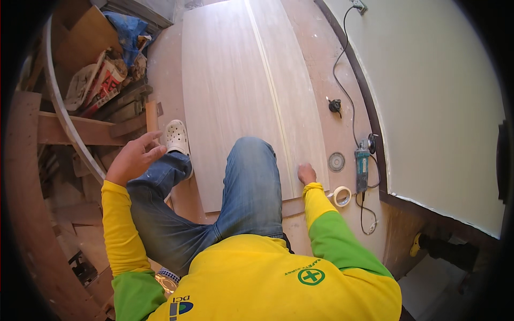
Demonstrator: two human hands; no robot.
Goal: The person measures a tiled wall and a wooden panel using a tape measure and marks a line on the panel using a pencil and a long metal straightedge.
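Kneeling posture: the person's right knee rests on the pale wood panel [235, 96], which lies flat on the floor [326, 69]; the left foot in a white clog [176, 137] stands on the floor just beside the panel's left edge.
Right hand: right hand [307, 174] presses down on the panel near its lower right corner, fingers [302, 168] curled close together and holding nothing.
Left hand: left hand [134, 159] is raised in the air above the left knee, fingers [152, 152] spread loosely, holding nothing and touching nothing.
Panel edges: a narrow raised strip [267, 85] runs lengthwise down the panel, right of its middle; the near edge ends just below the right hand, and the far edge runs out toward the top of the view.
Right side room: a bare band of floor lies between the panel's right edge and the wall [439, 96]; in it sit a roll of tape [342, 196] just beside the right wrist, a round disc [336, 161], a teal angle grinder [362, 167] and its black cord [345, 91].
Left side room: tight; a pile of scrap timber [118, 107] and a curved white strip [64, 117] crowd close to the left hand and the clog.
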